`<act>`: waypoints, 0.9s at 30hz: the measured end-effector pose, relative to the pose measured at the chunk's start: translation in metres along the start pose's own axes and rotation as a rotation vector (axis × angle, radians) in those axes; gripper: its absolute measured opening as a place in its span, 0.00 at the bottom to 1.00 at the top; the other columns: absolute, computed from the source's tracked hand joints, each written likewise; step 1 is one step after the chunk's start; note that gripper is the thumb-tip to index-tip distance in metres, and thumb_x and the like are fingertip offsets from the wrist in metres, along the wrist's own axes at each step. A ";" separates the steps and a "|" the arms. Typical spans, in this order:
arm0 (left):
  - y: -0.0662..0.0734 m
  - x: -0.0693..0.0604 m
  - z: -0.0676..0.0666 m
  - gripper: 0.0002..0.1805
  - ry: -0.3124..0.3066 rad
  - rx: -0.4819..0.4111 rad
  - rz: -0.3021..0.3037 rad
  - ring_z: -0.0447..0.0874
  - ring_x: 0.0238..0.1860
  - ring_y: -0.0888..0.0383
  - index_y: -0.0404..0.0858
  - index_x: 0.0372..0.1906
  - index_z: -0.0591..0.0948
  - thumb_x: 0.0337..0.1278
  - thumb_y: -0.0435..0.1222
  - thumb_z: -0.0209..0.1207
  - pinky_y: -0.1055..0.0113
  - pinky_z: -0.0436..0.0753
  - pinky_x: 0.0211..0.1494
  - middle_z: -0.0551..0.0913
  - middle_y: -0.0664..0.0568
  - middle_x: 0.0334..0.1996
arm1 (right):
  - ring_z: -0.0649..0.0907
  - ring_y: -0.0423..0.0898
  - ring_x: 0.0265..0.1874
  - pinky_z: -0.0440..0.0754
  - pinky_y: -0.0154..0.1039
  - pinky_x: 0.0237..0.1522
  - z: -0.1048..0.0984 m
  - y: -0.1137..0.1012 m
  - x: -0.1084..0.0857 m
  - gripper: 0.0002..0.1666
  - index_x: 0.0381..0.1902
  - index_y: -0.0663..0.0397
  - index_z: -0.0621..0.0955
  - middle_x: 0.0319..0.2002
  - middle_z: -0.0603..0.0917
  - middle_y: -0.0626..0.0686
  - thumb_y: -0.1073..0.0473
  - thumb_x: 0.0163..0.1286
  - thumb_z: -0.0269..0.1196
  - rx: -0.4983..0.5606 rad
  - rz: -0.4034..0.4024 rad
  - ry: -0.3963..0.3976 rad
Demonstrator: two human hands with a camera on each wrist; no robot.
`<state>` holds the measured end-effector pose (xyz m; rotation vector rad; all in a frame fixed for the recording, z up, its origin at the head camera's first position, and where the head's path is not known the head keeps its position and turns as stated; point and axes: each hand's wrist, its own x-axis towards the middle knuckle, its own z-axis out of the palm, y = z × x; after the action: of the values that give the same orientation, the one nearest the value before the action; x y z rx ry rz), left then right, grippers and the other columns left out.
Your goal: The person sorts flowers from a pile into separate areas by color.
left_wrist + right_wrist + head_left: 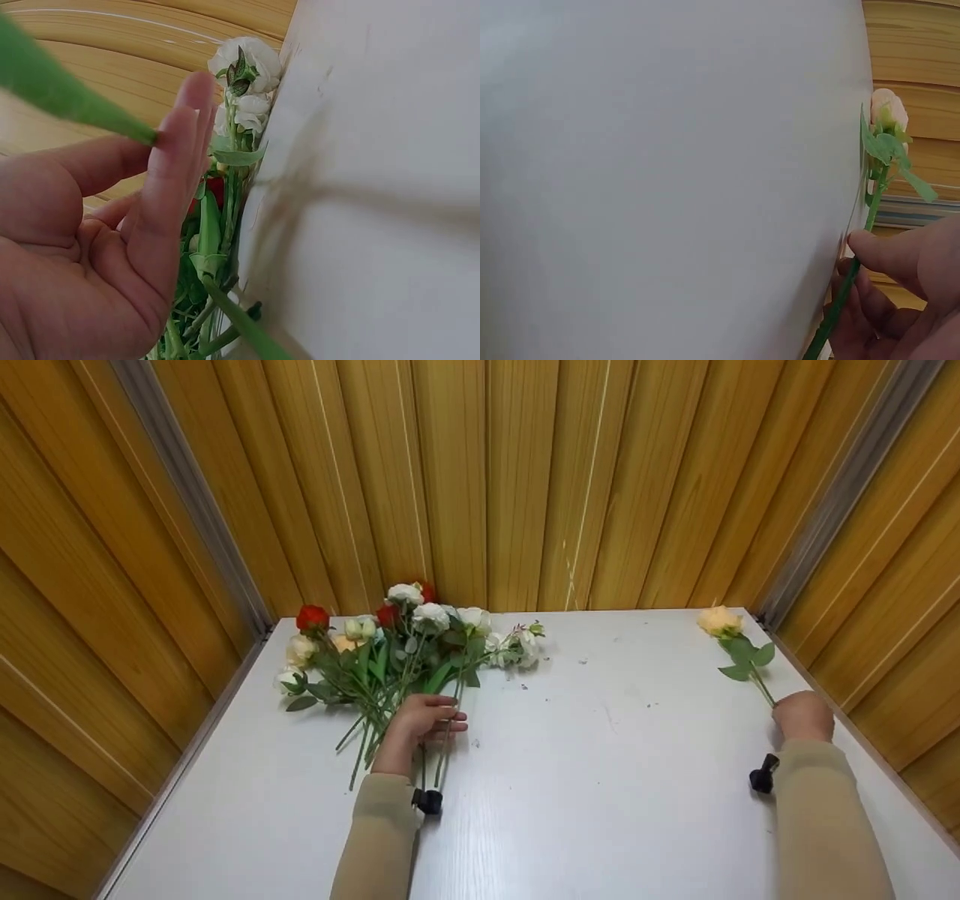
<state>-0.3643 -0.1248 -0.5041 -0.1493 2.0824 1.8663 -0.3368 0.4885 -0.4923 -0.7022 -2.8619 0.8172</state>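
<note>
From my seat I have 2 hands on my feeds. The right hand point(804, 716) grasps a peach rose point(720, 621) by its green stem, pinched between thumb and fingers over the right side of the counter point(600, 780). The bloom points at the far right corner, with leaves just below it; whether it touches the surface I can't tell.

The left hand point(429, 718) pinches a thin green stem point(75, 94) between the thumb and mostly straight fingers, at the near right side of the flower pile point(379, 664). Which bloom that stem carries I can't make out for certain.

The pile lies on the far left of the counter, its stems pointing roughly toward me. I count 3 red blooms point(312, 619) among white blooms point(431, 619) and cream ones. Both arms wear beige sleeves point(825, 817), each with a small black camera point(429, 801) at the wrist. Wood-look panels point(517, 472) stand behind the counter and along both sides.
</note>
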 end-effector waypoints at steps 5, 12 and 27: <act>0.001 -0.001 0.001 0.20 0.004 0.011 0.005 0.94 0.37 0.55 0.32 0.65 0.78 0.72 0.31 0.60 0.61 0.90 0.40 0.92 0.43 0.43 | 0.79 0.71 0.41 0.80 0.63 0.47 0.000 0.002 -0.004 0.18 0.43 0.85 0.78 0.41 0.80 0.79 0.70 0.68 0.49 0.014 0.042 0.020; 0.003 -0.001 0.004 0.21 -0.002 0.005 0.012 0.94 0.38 0.55 0.31 0.65 0.78 0.70 0.30 0.61 0.60 0.91 0.42 0.92 0.43 0.43 | 0.76 0.75 0.44 0.78 0.64 0.44 0.001 -0.001 -0.003 0.19 0.45 0.86 0.75 0.44 0.77 0.82 0.69 0.68 0.47 -0.041 0.059 0.006; 0.009 -0.003 0.014 0.21 -0.007 -0.064 0.049 0.94 0.37 0.54 0.32 0.65 0.77 0.70 0.29 0.60 0.54 0.90 0.48 0.91 0.41 0.43 | 0.48 0.84 0.70 0.62 0.77 0.65 0.024 -0.068 -0.006 0.36 0.69 0.82 0.60 0.69 0.48 0.90 0.59 0.74 0.51 0.057 0.034 0.044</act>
<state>-0.3617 -0.1105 -0.4953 -0.1075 2.0396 1.9608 -0.3643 0.4233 -0.4771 -0.7536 -2.7834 0.8725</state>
